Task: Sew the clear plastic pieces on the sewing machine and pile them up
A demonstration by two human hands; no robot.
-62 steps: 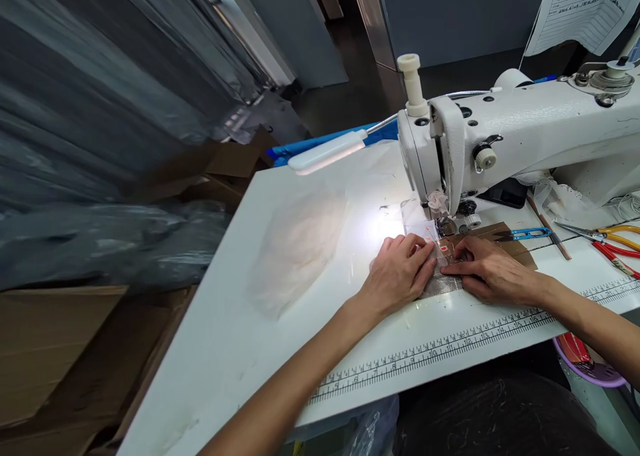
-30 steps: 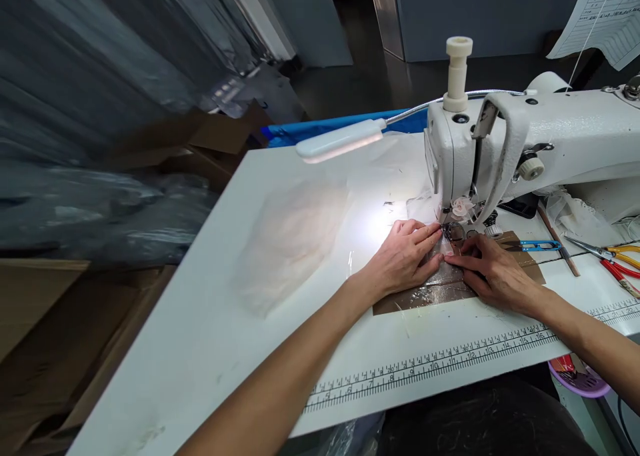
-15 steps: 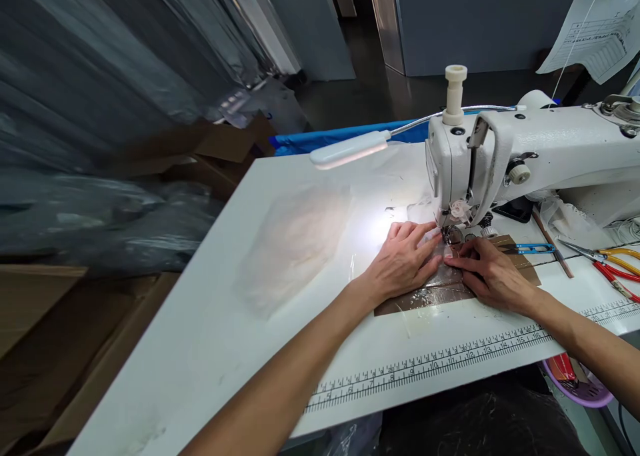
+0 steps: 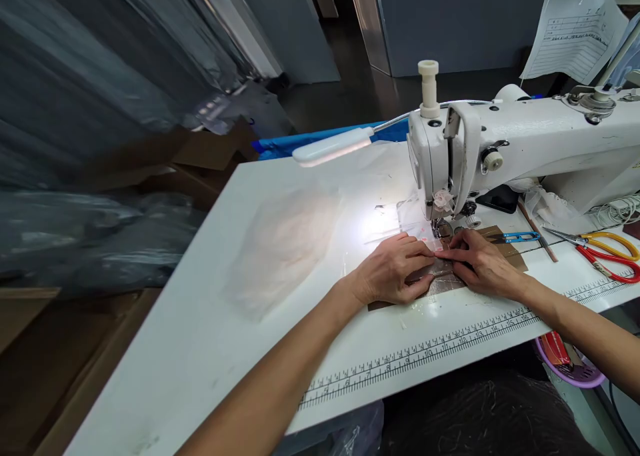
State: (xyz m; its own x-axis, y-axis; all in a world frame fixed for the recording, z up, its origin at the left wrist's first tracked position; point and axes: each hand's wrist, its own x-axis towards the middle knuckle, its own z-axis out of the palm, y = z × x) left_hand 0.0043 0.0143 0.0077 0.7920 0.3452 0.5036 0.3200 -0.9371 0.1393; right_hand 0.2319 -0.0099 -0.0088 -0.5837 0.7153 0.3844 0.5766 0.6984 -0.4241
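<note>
In the head view, a white sewing machine (image 4: 435,149) stands on the right, its needle and presser foot just beyond my fingertips. A piece of sheer white fabric (image 4: 411,217) lies on the machine bed beside the foot. My left hand (image 4: 395,269) is closed with bent fingers at the near edge of this fabric. From the right, my right hand (image 4: 477,263) pinches the same edge, its fingertips almost touching the left ones. Under both hands lies a brown plate (image 4: 510,257), partly covered. The fabric between my fingertips is mostly hidden.
Blue thread snips (image 4: 520,237), a brown stick (image 4: 537,233) and yellow-and-red-handled scissors (image 4: 607,253) lie right of my hands. A lamp (image 4: 333,147) shines over the white table (image 4: 200,323). Sheer cloth (image 4: 285,249) lies on the left. A purple basket (image 4: 585,379) hangs below the edge.
My left hand has drawn slightly back from the presser foot, and its flat fingers have curled in. My right fingertips have come close to the left ones. The view has shifted a little to the right.
</note>
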